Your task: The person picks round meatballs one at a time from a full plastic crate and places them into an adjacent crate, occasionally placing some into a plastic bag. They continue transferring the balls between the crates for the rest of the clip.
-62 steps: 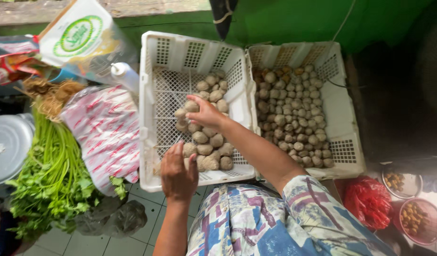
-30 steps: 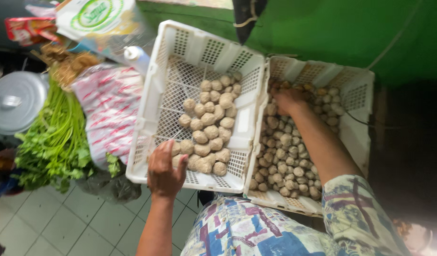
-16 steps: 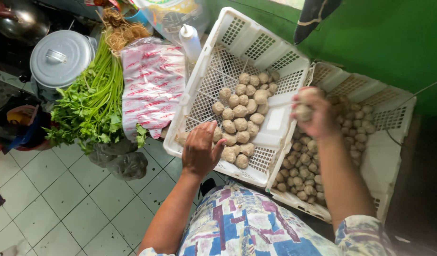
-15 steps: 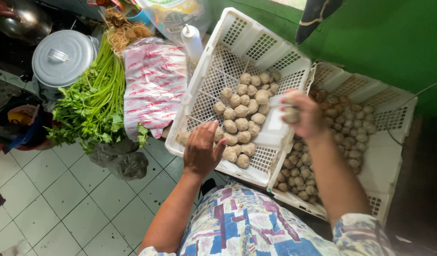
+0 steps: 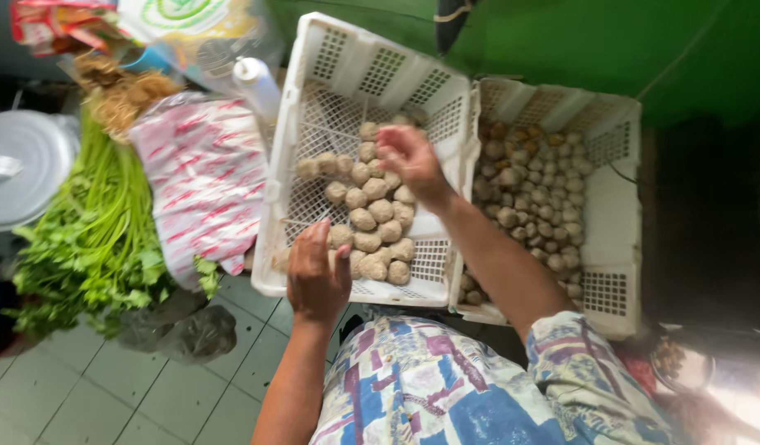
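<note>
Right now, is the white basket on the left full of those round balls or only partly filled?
Partly filled. The left white basket holds one loose cluster of brownish balls in its middle, with bare mesh showing across its far half and near corners.

Two baskets (image 5: pixel 314 124) (image 5: pixel 615 206) are sitting side by side, both holding meatballs (image 5: pixel 372 218). A wrapped bundle (image 5: pixel 203 185) is lying left of them, herbs (image 5: pixel 96 239) farther left, a pot lid (image 5: pixel 21 169) at the left edge.
</note>
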{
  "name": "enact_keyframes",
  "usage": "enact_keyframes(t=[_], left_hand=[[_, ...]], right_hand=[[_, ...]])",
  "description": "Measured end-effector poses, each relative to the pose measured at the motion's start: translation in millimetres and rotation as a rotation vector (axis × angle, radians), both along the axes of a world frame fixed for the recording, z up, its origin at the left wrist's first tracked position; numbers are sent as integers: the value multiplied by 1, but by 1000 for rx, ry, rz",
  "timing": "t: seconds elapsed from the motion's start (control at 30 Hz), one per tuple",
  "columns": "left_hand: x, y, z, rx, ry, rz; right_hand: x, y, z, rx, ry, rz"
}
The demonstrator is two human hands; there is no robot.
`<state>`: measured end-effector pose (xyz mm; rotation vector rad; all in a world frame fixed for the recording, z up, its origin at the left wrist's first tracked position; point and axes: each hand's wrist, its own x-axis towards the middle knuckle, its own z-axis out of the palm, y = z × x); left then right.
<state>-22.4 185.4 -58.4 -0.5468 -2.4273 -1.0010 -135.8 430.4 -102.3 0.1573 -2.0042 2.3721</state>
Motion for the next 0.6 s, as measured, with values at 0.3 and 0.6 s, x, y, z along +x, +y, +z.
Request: enact_keyframes(t=[0.3, 0.6], left_hand=[[1, 2, -1, -52, 6, 18], [2, 5, 0, -108, -7, 73]], right_hand=[[10, 207, -36, 1178, -188, -418], [-14, 180, -67, 1575, -320, -257]])
